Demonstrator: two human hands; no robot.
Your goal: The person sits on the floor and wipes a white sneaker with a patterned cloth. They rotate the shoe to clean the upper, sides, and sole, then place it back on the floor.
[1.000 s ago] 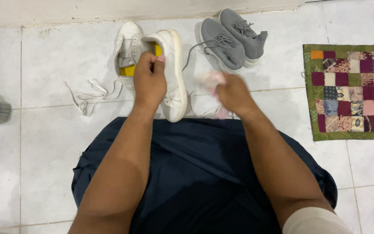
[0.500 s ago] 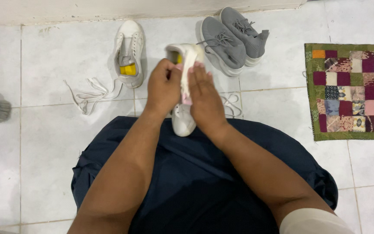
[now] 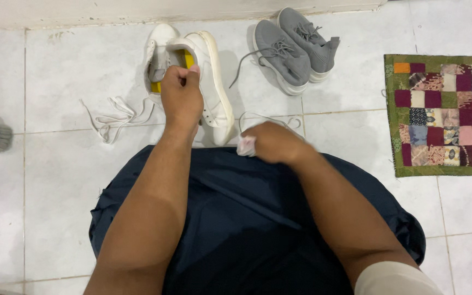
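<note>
Hands over tiled floor (image 3: 55,180) — left hand (image 3: 181,101) pinched shut on the heel rim of a white sneaker (image 3: 210,90), held at 12 o'clock; right hand (image 3: 274,143) curled closed around a small pink-white cloth (image 3: 246,146), blurred, at 2 o'clock. Grey sneakers (image 3: 293,46) lie beyond.

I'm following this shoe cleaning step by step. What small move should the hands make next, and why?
Probably bring the right hand with its small cloth up onto the side of the white shoe. The left hand grips that shoe at its opening, side turned outward, while the cloth sits low, off the shoe.
</note>
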